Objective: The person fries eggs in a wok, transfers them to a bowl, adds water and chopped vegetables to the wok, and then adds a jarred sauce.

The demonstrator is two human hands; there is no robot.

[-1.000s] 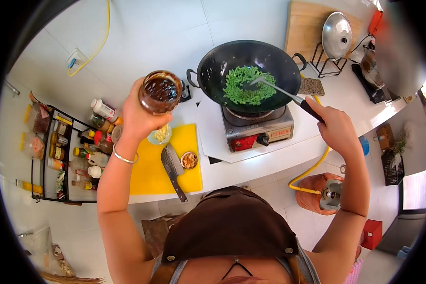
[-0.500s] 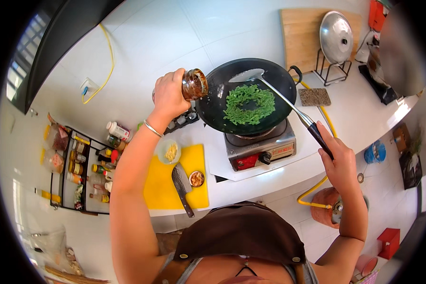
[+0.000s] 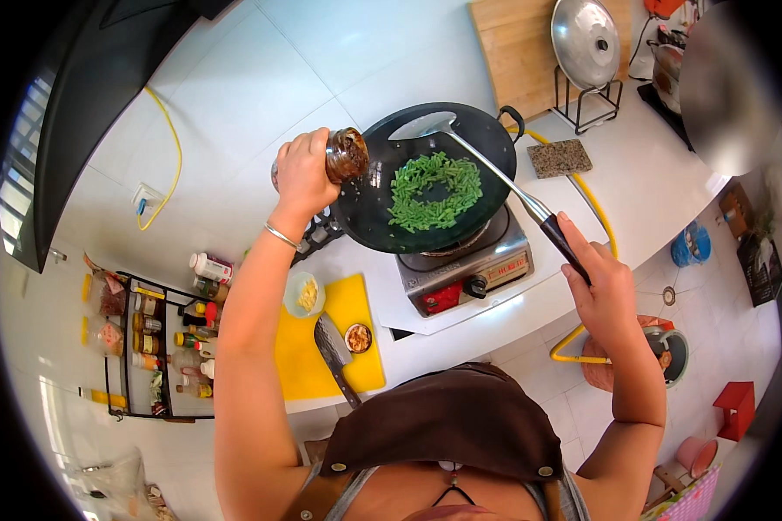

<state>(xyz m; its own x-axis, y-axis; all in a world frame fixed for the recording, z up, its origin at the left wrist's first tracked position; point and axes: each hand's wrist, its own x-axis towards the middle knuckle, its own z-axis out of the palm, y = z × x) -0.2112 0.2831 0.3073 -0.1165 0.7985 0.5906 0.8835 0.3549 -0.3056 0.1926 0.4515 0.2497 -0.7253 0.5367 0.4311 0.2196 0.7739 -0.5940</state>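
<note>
My left hand (image 3: 306,181) is closed around a glass jar (image 3: 346,156) of dark reddish-brown sauce. The jar lies tipped on its side, its mouth at the left rim of a black wok (image 3: 369,217). Chopped green beans (image 3: 419,213) form a ring in the wok's bottom. In my right hand (image 3: 606,291) is the black handle of a metal wok spatula (image 3: 488,167), and its blade lies against the far inner wall, apart from the beans. Beneath the wok stands a portable gas stove (image 3: 467,276).
On a yellow cutting board (image 3: 356,300) lie a cleaver (image 3: 332,345), a small lid with brown residue (image 3: 358,338) and a bowl of chopped garlic (image 3: 304,295). A bottle rack (image 3: 127,347) stands left. Right are a granite slab (image 3: 559,160), a wok lid (image 3: 586,43) and a yellow hose (image 3: 596,213).
My view has shifted, so the wok and stove appear further left. The jar is still tipped at the wok's rim. The spatula blade and the bean ring look the same.
</note>
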